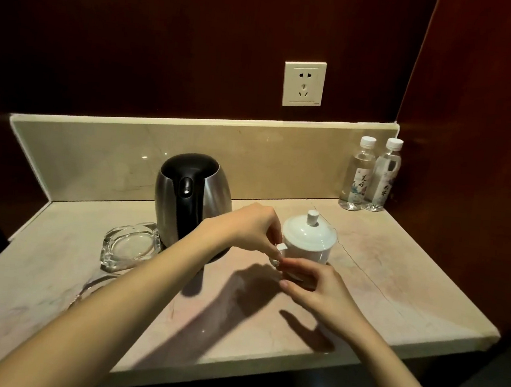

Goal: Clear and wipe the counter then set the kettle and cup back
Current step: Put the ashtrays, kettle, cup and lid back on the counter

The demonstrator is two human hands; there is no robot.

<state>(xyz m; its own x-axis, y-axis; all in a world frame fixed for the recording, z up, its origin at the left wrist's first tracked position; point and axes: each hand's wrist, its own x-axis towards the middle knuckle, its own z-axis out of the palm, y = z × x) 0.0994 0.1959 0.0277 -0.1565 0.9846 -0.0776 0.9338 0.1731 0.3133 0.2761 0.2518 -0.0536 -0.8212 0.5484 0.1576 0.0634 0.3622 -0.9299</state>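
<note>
The left hand pinches the handle of the white lidded cup, fingers curled round it from the left. The right hand comes in from below and to the right, its fingers curled against the lower front of the cup, just under the left grip; whether it truly clasps the cup or only touches it cannot be told. So the cup lies between the two grips, to the right of the left one and just beyond the right one, its base hidden by the fingers. The lid sits on the cup, knob upright.

Just left of the left grip, behind its wrist, the steel-and-black kettle stands upright on the table. Farther left, beside the kettle, lies a glass ashtray. Well beyond the right grip, at the table's far right corner, two water bottles stand side by side against the backsplash. A wall socket is above.
</note>
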